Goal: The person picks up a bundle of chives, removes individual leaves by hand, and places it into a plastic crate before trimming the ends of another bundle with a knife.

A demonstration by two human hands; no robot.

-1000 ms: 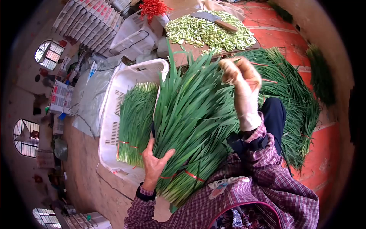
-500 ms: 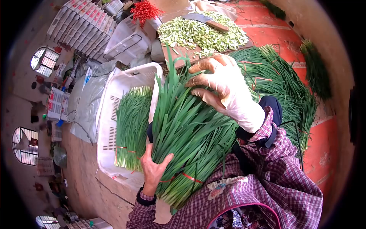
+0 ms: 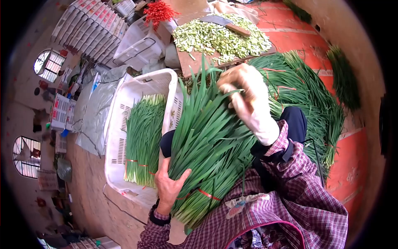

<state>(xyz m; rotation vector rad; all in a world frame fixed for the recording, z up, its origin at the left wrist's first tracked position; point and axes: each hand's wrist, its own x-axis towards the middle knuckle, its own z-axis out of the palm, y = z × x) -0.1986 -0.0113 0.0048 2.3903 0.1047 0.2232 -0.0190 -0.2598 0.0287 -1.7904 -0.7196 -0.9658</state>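
Note:
A large bunch of garlic chives lies across my lap, bound near its stem end by a red band. My left hand, bare, cups the bunch's left side with the thumb spread over the leaves; its fingertips are partly hidden behind them. Above the leaf tips is my right hand in a whitish glove, slightly blurred. Its fingers are pinched on a chive leaf at the bunch's upper right.
To the left, a white plastic crate holds banded chives. A board ahead carries chopped stems and a cleaver. More chive bundles lie at right on the red floor. Stacked crates stand far left.
My right hand has moved slightly right, and its spread fingers have closed into a pinch on a leaf. The left hand stays nearly in place beside the bunch.

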